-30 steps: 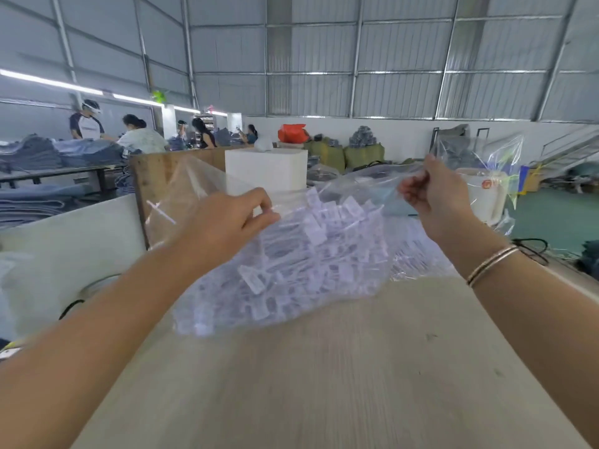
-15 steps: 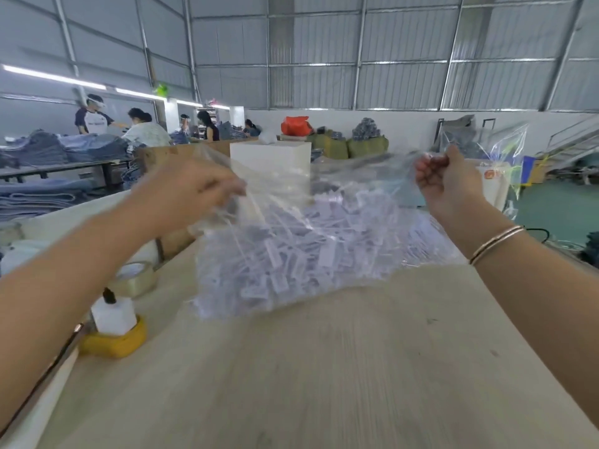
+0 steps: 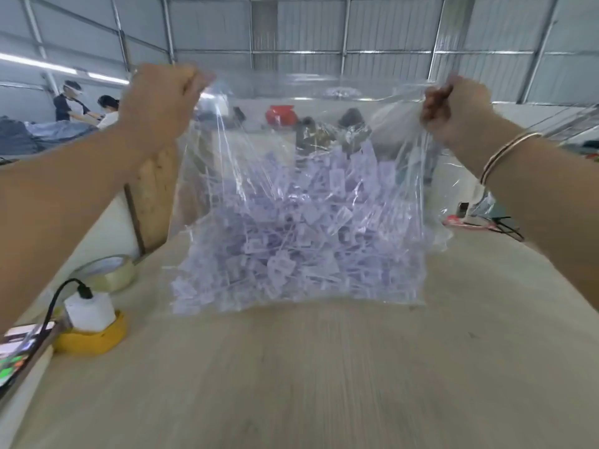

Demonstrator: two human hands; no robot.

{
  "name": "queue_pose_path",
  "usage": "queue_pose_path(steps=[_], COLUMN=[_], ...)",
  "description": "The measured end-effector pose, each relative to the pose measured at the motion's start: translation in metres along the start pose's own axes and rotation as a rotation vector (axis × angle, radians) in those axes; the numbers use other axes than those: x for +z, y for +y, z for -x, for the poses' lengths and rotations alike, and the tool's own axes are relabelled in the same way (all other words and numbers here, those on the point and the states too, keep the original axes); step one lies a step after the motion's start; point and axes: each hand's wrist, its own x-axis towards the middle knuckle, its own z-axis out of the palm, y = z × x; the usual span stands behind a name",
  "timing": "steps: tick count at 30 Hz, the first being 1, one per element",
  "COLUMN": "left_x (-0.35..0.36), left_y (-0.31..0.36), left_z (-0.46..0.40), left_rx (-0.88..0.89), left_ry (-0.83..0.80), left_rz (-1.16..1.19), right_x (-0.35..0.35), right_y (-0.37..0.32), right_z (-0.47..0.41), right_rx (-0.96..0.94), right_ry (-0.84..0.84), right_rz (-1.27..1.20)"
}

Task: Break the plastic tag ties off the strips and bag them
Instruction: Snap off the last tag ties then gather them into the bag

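Blurred workshop shows through bag of tag ties, corners gripped by left hand and right hand.

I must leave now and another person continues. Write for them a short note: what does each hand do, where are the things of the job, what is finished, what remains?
Left hand grips the bag's top left corner; right hand grips the top right corner.
The clear bag hangs upright between them, its bottom at the table.
Tag ties: a big loose pile is already inside the bag.
No strips are in view.
Left: probably close the bag and set it down.
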Motion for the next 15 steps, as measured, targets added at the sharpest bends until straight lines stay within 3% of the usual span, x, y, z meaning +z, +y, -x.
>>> queue_pose_path(steps=[2,5,9,11,15], left_x=[0.001,0.013,0.011,0.016,0.013], left_y=[0.015,0.025,0.015,0.012,-0.007], left_z=[-0.01,-0.001,0.021,0.029,0.035], left_rx=[-0.033,0.019,-0.002,-0.076,-0.2], left_ry=[0.185,-0.035,-0.021,-0.115,-0.316], left_rz=[0.187,0.084,0.256,0.396,0.216], right_x=[0.003,-0.006,-0.03,-0.042,-0.055], right_y=[-0.007,0.008,0.009,0.016,0.018], right_z=[0.003,0.011,0.015,0.021,0.03], right_rx=[-0.069,-0.039,-0.088,-0.085,-0.25], right_ry=[-0.028,-0.033,0.05,0.064,0.2], right_rz=[-0.067,-0.044,-0.128,0.02,0.585])
